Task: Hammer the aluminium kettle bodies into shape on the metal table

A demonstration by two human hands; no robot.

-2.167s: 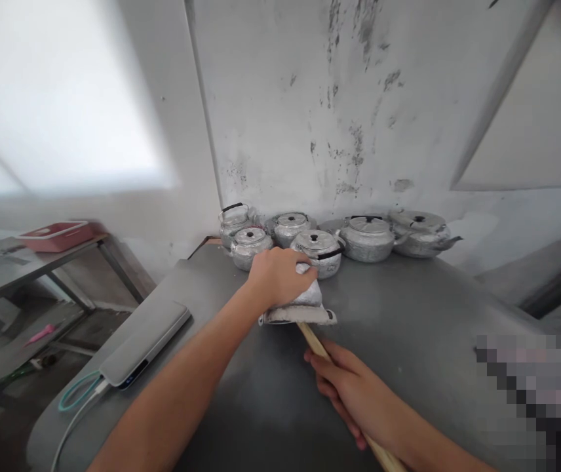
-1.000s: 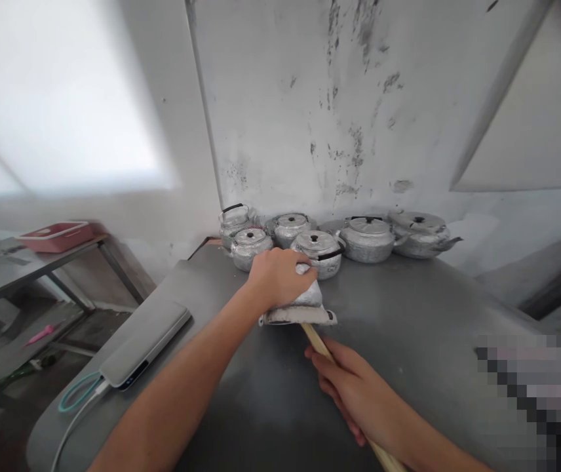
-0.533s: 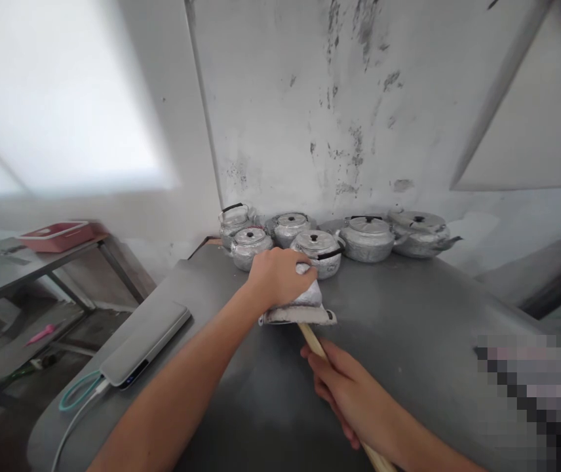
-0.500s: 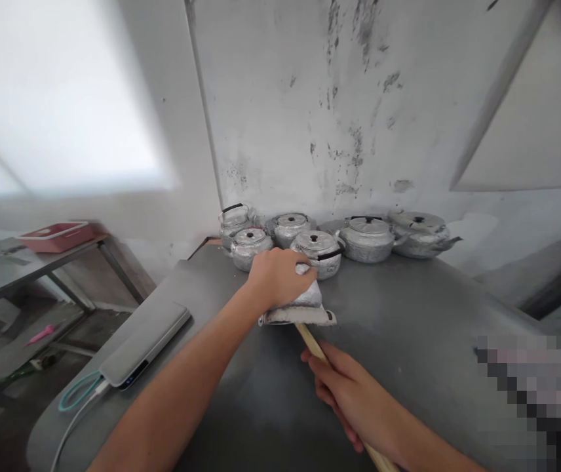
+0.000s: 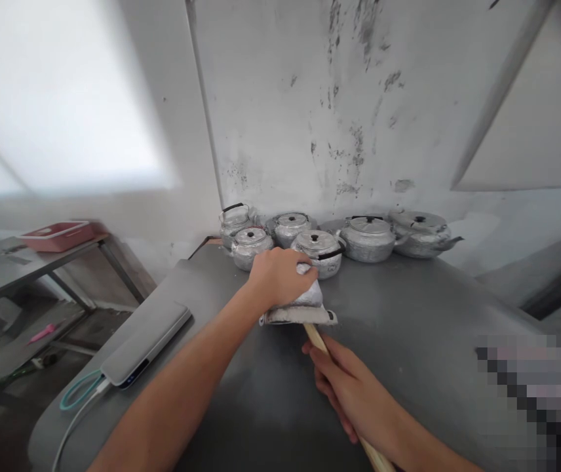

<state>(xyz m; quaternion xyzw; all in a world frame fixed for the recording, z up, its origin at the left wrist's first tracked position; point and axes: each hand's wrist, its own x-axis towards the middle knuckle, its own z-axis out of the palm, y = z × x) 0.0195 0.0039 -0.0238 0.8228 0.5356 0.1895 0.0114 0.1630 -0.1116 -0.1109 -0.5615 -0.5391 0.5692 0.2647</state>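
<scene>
Gripping from above in the head view, my left hand [image 5: 283,275] is clamped over a silvery vessel [image 5: 310,295], the thumb lying along its right side and the other fingertips hidden from me. I have the vessel in front of me, around the middle of the grey table [image 5: 423,341], with its wide, pale rim [image 5: 303,316] turned towards me. My right hand [image 5: 342,380] is wrapped around a wooden stick [image 5: 316,339], which slants up and to the left until its far end goes out of sight at that rim; I cannot tell what the hidden end touches.

Just beyond my left knuckles sit two lidded pots, one at the left [image 5: 251,248] and one at the right [image 5: 317,249] with a black handle. Behind them, near the stained wall [image 5: 280,131], I see a kettle [image 5: 234,226] with its handle raised and another lidded pot [image 5: 291,227]; two wider ones, one [image 5: 369,244] next to the other [image 5: 421,235], stand further right. Left of my forearm lies a pale power bank [image 5: 145,344] with a white cable [image 5: 77,423] plugged in.
</scene>
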